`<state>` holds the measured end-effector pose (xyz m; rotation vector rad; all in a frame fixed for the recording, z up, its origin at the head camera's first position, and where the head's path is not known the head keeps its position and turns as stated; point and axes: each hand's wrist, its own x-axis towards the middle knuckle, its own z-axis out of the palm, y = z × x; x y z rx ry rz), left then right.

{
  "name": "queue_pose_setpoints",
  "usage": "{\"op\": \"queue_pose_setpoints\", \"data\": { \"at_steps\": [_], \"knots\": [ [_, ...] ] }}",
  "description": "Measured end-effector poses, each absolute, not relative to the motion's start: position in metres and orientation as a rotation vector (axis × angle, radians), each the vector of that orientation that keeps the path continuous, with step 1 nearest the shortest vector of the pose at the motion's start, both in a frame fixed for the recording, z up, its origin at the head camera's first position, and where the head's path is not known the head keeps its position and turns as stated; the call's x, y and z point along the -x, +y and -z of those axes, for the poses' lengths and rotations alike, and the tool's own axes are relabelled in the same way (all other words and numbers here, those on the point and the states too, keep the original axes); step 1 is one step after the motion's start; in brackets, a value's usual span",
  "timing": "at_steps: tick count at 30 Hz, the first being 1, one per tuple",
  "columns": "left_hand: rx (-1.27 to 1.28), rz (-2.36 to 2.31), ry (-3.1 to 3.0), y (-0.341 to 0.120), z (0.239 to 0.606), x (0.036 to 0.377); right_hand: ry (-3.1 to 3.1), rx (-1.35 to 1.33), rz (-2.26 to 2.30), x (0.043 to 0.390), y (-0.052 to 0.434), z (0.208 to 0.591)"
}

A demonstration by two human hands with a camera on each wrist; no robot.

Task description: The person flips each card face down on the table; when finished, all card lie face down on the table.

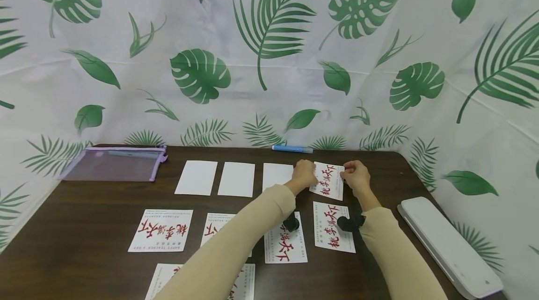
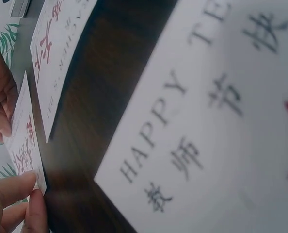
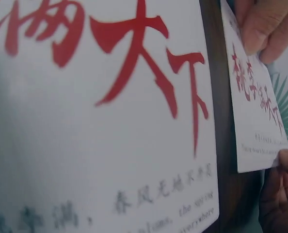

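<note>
Both hands are at a white card (image 1: 327, 182) printed with red Chinese characters, at the right end of the back row. My left hand (image 1: 304, 174) pinches its left edge, with thumb and fingers (image 2: 19, 190) showing on the card in the left wrist view. My right hand (image 1: 358, 180) pinches the opposite edge near the upper right corner; its thumb lies over the printed side in the right wrist view. Just left of it, a blank white card (image 1: 275, 174) is partly covered by my left hand. A similar printed card (image 1: 332, 239) lies nearer, below my right wrist.
Two more blank cards (image 1: 196, 177) lie to the left. Several printed cards (image 1: 162, 244) are spread nearer, some behind the left sleeve. A blue marker (image 1: 292, 149) lies at the back edge, a purple mesh pouch (image 1: 118, 166) at back left, and a long white device (image 1: 448, 246) at right.
</note>
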<state>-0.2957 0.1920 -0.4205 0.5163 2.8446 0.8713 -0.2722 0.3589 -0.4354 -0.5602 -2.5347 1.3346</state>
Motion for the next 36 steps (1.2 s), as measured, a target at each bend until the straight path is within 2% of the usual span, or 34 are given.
{"op": "queue_pose_setpoints", "data": {
  "at_steps": [10,22,28,36],
  "knots": [
    [-0.544,-1.040,2.815,0.182,0.413,0.291,-2.336,0.420,-1.704,0.266,0.364,0.422],
    [-0.285,-1.839,2.396,0.155,0.402,0.295,-2.142,0.293,-2.152,0.256,0.351,0.407],
    [-0.247,-1.987,2.347,0.147,0.391,0.298,-2.058,0.374,-1.937,0.252,0.324,0.404],
    [-0.265,-2.010,2.523,0.142,0.372,0.297,-2.224,0.196,-1.556,0.243,0.276,0.408]
  ]
}}
